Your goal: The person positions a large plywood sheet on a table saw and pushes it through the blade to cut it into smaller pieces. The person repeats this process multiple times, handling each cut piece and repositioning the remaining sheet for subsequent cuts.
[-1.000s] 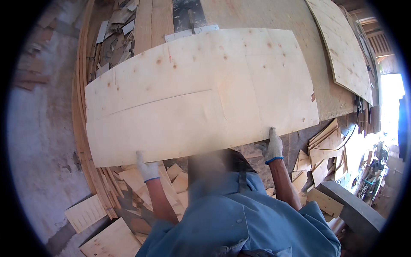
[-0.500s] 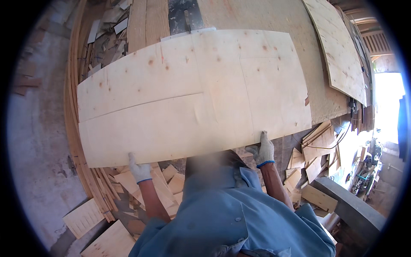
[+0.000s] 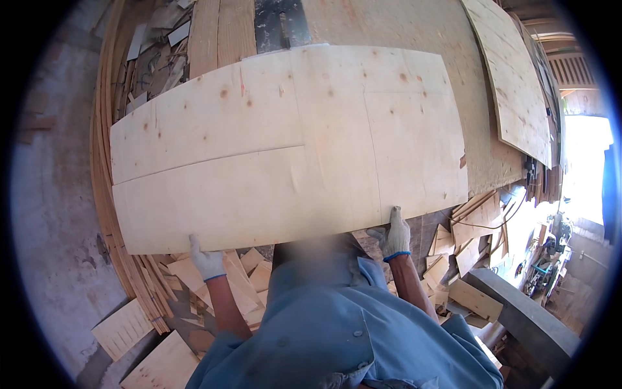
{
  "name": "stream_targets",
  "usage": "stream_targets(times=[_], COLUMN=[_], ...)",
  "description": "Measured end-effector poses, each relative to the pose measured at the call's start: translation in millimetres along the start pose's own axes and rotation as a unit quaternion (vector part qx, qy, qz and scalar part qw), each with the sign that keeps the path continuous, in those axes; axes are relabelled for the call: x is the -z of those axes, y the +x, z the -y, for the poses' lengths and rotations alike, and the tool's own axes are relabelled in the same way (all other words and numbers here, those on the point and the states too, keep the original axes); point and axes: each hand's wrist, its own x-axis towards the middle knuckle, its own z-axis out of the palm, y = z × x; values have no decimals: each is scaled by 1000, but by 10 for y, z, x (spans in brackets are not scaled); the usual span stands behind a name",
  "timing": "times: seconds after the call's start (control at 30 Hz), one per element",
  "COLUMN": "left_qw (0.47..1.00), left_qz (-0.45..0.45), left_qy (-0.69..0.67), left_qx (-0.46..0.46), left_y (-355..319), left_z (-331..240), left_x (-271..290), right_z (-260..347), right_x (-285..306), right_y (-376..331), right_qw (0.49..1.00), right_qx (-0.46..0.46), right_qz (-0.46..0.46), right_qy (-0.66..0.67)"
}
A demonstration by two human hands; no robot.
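A wide, pale plywood sheet (image 3: 259, 175) with brown knots and thin seams lies across the wooden work table in front of me. My left hand (image 3: 207, 259), in a white knit glove with a blue cuff, grips its near edge toward the left, thumb on top. Toward the right end of that same edge, my right hand (image 3: 395, 238) in a matching glove holds it too, thumb up. The fingers under the sheet are mostly hidden. Beyond its far edge shows a dark metal plate (image 3: 282, 26) with a slot, set in the table top.
Bare table top (image 3: 402, 26) extends behind the sheet. Another plywood panel (image 3: 512, 78) lies at the right. Long wooden strips (image 3: 103, 149) run along the left. Plywood offcuts (image 3: 476, 243) litter the floor around me. A grey beam (image 3: 525, 318) stands at the lower right.
The view has shifted slightly, with the sheet and both hands now a little lower and further left in the picture. Both hands keep their hold on the near edge.
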Motion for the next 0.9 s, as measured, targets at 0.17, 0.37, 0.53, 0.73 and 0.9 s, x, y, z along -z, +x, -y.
stream_targets(times=[0.17,0.37,0.53,0.73,0.9], left_qw=[1000,1000,1000,999,998], left_qz=[-29,21,12,-25,-15], left_qy=[1,18,15,-11,-38], left_qx=[7,9,-4,23,51], left_y=[-62,-8,23,73,27], left_z=[4,-36,-38,-59,-127], left_x=[-80,-55,-139,-239,-452], right_z=[360,492,192,716,728], right_x=[-148,-245,-50,-336,-399], right_y=[-81,-103,72,-8,86], right_qw=[984,973,998,978,980], right_qx=[-140,-162,-45,-165,-147], right_qz=[-42,-48,-9,-53,-42], right_qy=[105,156,-36,116,131])
